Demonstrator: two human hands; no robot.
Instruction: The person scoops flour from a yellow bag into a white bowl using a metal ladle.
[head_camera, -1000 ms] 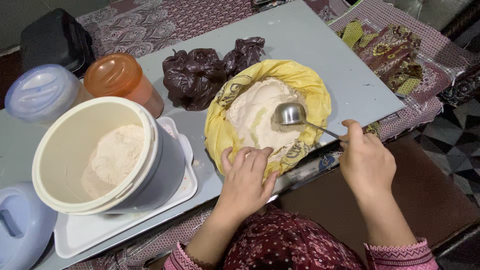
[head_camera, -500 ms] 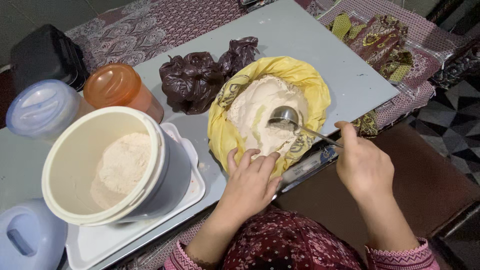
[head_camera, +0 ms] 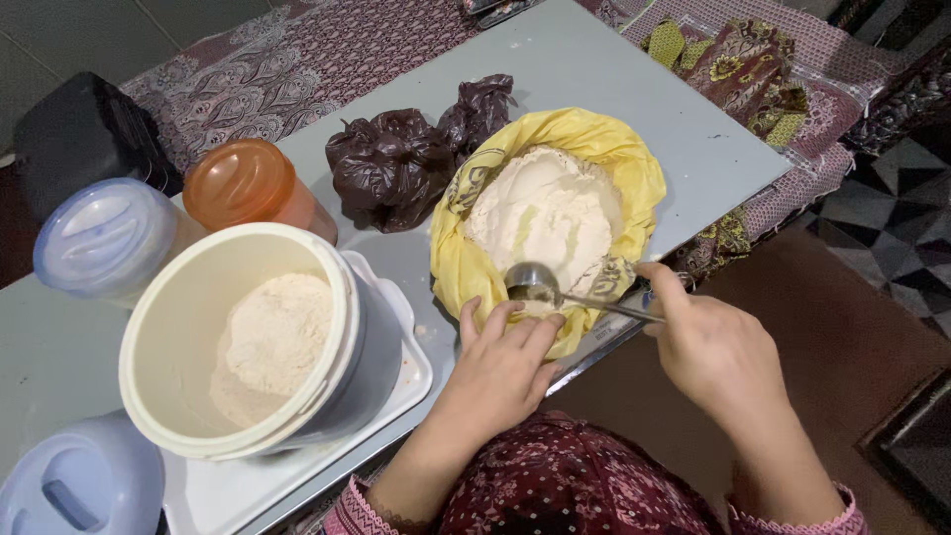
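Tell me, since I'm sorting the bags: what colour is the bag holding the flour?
Yellow. The open bag shows best in the head view.
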